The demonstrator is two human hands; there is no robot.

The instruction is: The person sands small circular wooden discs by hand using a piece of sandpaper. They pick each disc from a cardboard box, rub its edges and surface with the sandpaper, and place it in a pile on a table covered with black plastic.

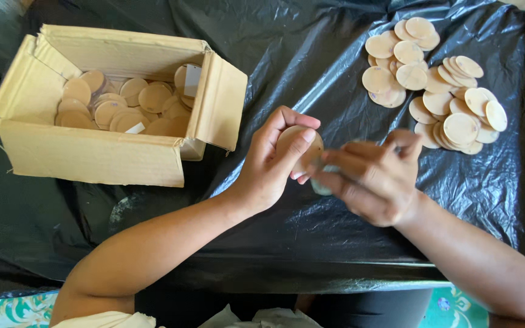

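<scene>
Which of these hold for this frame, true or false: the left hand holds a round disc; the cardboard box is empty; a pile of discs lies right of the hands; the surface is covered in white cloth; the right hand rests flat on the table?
1. The left hand holds a round wooden disc. True.
2. The cardboard box is empty. False: it holds many tan discs.
3. A loose pile of discs lies to the right of the hands. True.
4. The surface is covered in white cloth. False: it is black plastic sheeting.
5. The right hand rests flat on the table. False: it is raised against the held disc, blurred, gripping something small that cannot be made out.
</scene>
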